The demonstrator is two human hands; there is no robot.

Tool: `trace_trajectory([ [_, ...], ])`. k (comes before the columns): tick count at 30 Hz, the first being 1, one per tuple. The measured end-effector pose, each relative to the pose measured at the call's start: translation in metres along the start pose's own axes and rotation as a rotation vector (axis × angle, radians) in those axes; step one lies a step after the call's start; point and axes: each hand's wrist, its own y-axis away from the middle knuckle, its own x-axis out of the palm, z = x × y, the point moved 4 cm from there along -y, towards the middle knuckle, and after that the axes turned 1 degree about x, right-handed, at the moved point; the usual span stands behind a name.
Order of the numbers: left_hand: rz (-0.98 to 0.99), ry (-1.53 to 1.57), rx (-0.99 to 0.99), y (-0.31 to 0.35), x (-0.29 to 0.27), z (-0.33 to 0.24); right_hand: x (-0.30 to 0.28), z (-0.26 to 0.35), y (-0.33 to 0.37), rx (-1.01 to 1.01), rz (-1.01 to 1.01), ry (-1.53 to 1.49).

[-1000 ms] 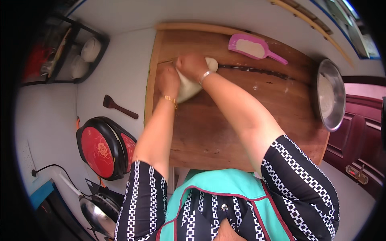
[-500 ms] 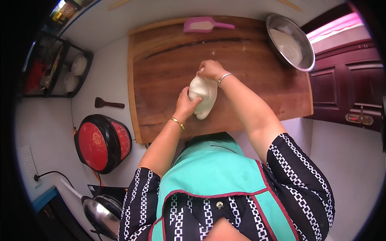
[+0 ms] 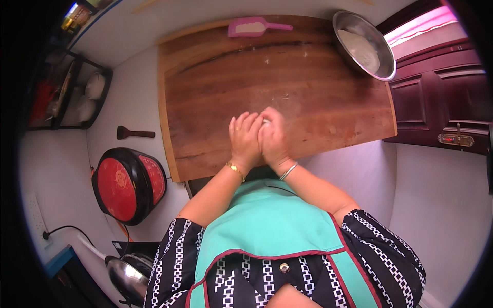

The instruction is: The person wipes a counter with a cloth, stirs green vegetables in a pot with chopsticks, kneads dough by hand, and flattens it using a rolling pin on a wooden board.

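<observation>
Both hands are together over the dough (image 3: 266, 121), near the front edge of the wooden board (image 3: 205, 102). Only a sliver of its white surface peeks out between the fingers; the hands cover the rest. My left hand (image 3: 245, 136), with a gold bracelet at the wrist, is curled over it from the left. Pressed against that hand on the right side is my right hand (image 3: 275, 137), slightly smeared by motion, with a silver bangle. Its fingers are bent round the dough too.
At the board's far edge lies a pink scoop (image 3: 247, 28) with flour in it. A steel bowl (image 3: 388, 61) of flour stands at the far right corner. Left of the board are a wooden spatula (image 3: 135, 133) and a red and black electric cooker (image 3: 115, 185).
Both hands have drawn nearer to me and come together. The dough, stretched out and lifted at its far end before, is now gathered under them. The view has shifted slightly.
</observation>
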Motion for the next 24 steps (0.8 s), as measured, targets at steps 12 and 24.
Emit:
trace_trajectory([
  [12,0.042,-0.039,-0.154,-0.062,0.041,0.102,0.081,-0.061,-0.101,-0.117,0.181,0.255],
  [24,0.392,0.127,-0.394,-0.127,0.059,0.163,0.116,-0.086,-0.187,0.155,0.662,-0.027],
])
